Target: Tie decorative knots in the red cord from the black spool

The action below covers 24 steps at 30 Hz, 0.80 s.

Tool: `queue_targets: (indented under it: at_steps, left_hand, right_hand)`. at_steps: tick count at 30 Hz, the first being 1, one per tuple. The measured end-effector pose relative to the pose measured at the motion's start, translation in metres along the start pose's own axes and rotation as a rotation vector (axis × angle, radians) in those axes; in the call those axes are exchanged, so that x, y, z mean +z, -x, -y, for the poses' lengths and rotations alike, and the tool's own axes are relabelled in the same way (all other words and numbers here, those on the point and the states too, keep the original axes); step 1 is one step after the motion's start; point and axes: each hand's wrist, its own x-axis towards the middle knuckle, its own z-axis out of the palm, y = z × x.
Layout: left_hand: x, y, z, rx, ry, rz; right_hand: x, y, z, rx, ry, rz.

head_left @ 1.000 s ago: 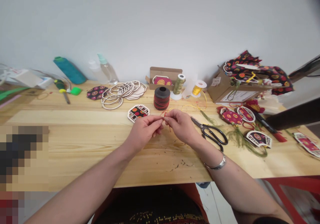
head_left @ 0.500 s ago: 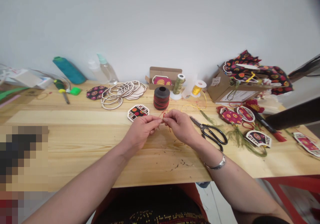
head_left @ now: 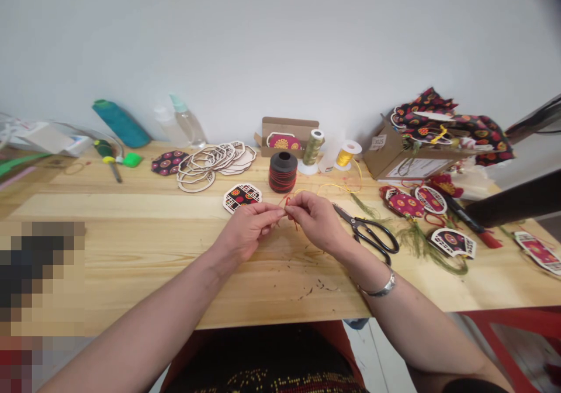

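Fingertips nearly meeting, my left hand (head_left: 250, 229) and my right hand (head_left: 316, 220) both pinch a thin red cord (head_left: 296, 226) above the table. Its short ends hang below the fingers; the part inside the pinch is hidden. Just behind my hands stands a black spool (head_left: 283, 173) wound with red cord. An octagonal pendant (head_left: 242, 197) with patterned fabric in a pale cut-out frame lies beyond my left hand, partly covered by it. Black-handled scissors (head_left: 372, 232) rest to the right of my right hand.
Pale cut-out frames (head_left: 214, 162) lie in a pile at back left. A green thread spool (head_left: 314, 147) and a yellow one (head_left: 348, 154) stand near the wall. At right are a cardboard box (head_left: 390, 153) of fabric and several tasselled pendants (head_left: 452, 244). A screwdriver (head_left: 107, 158) lies far left.
Both hands stay in nearly the same place, still pinching. The hanging red cord ends have shifted slightly between the fingers.
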Motion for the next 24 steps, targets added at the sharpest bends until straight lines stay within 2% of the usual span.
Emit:
queue_targets:
  at_steps: [9, 14, 19, 24]
  left_hand:
    - [0.001, 0.001, -0.002, 0.004, 0.004, -0.032]
    - [0.000, -0.001, -0.002, 0.020, 0.002, -0.059]
    - [0.001, -0.003, -0.002, 0.030, 0.007, -0.109]
    - [0.000, -0.003, -0.001, 0.049, -0.021, -0.156]
  right_hand:
    - [0.002, 0.000, -0.004, -0.026, -0.024, -0.003]
    - [-0.001, 0.000, -0.004, -0.048, -0.015, 0.045]
    - [-0.010, -0.001, -0.003, -0.087, 0.138, 0.094]
    - [-0.015, -0.001, -0.004, -0.107, 0.298, 0.062]
